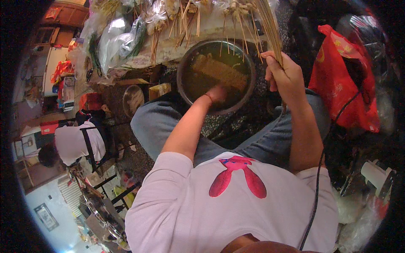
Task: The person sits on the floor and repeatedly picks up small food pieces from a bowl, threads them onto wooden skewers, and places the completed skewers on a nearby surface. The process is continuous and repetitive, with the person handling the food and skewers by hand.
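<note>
A round metal basin of murky greenish water stands on the floor between my knees. Under the water lies a long brown block with a rough texture. My left hand reaches into the basin, just below this block. Its fingers are blurred in the water, so what they touch is hidden. To the right of the basin, my right hand is raised and closed around a bundle of long, thin tan strands. The bundle runs up past the top of the picture.
Thin sticks and clear plastic bags cover the worktable ahead, some sticks overhanging the basin. A red bag stands right. A black cable runs along my right side. Another person sits at left.
</note>
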Demonstrator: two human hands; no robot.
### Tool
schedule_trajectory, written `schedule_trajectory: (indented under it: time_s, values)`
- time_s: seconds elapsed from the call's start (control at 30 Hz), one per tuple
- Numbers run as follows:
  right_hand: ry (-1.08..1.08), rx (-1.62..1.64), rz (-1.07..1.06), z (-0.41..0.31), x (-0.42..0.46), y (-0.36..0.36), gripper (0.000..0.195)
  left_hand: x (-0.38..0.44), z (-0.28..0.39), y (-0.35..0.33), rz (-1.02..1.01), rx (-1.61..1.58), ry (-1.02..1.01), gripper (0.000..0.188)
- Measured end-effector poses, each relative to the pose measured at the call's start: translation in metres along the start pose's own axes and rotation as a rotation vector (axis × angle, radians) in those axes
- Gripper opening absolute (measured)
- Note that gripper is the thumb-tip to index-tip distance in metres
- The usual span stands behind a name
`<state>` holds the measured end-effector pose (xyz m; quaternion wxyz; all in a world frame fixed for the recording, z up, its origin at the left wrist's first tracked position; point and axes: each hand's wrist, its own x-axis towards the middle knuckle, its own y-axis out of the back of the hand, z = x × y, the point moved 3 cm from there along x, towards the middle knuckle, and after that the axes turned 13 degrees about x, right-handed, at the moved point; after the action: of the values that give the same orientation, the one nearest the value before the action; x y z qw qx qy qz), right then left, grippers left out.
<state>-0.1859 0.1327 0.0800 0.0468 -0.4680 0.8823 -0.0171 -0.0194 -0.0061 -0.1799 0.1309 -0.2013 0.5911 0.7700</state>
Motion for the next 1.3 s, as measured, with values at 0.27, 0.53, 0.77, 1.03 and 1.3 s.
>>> schedule_trajectory:
  time_s: [0.27,0.53,0.77,1.03,1.3]
  values:
    - [-0.067,-0.089,-0.232,0.014,-0.006,-0.008,0.026,-0.065,-0.001,0.068,0.318,-2.243,0.238,0.023]
    - [-0.051,-0.173,-0.434,0.048,-0.015,-0.037,0.026,-0.064,-0.011,0.078,0.553,-2.382,0.202,0.027]
    - [-0.089,-0.467,-0.468,0.057,-0.010,-0.036,0.021,-0.072,-0.003,0.085,0.470,-2.446,-0.021,0.020]
    - [-0.042,-0.373,-0.364,0.064,-0.012,-0.031,0.016,-0.083,0.011,0.116,0.932,-2.082,0.165,0.032]
    - [0.045,-0.454,-0.313,0.071,-0.011,-0.031,0.020,-0.084,0.000,0.107,0.871,-2.284,0.197,0.038]
